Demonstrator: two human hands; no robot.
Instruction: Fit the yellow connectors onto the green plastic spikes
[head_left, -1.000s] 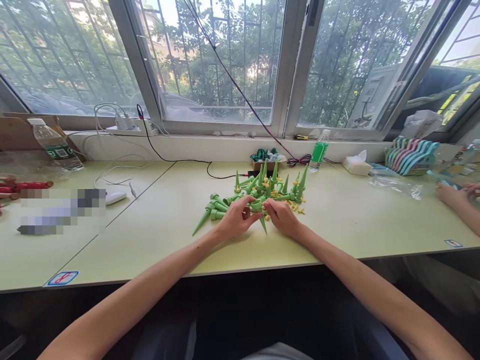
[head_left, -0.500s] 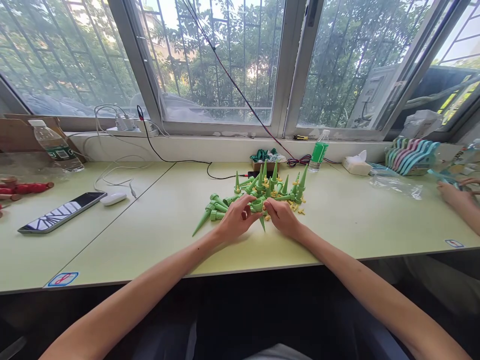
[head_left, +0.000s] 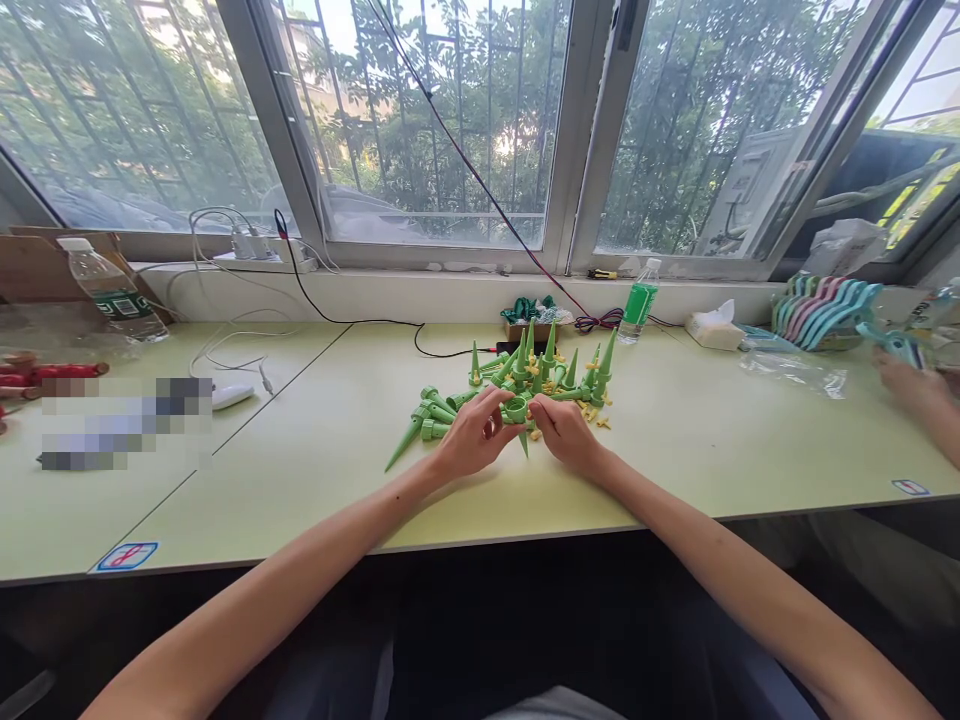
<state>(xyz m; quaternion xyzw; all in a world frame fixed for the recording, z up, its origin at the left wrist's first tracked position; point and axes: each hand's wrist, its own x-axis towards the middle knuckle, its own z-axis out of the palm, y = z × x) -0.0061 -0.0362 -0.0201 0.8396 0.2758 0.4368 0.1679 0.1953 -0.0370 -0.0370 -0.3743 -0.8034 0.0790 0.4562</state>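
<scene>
My left hand (head_left: 472, 440) is closed around the collar of a green plastic watering spike (head_left: 516, 408). Its round open end faces up toward me, and the pointed tip shows below my fingers. At the right side of that collar, my right hand (head_left: 568, 433) is pinched; whatever lies between its fingertips is hidden. Just beyond both hands is a pile of similar green spikes (head_left: 430, 408), some standing point up and others lying on their sides. Small yellow valve pieces (head_left: 603, 423) are scattered at the right of the pile.
On the pale green table (head_left: 712, 440) stand a green-labelled bottle (head_left: 639, 300) and a tissue pack (head_left: 714, 326) behind the pile. A small box (head_left: 523, 330) and cables are at the back. Another person's hand (head_left: 919, 390) holds blue items at far right, near coloured hangers (head_left: 825, 312).
My hands stay almost in place, with the held spike turned very slightly. At far right, the other person's hand has shifted and raised a blue item.
</scene>
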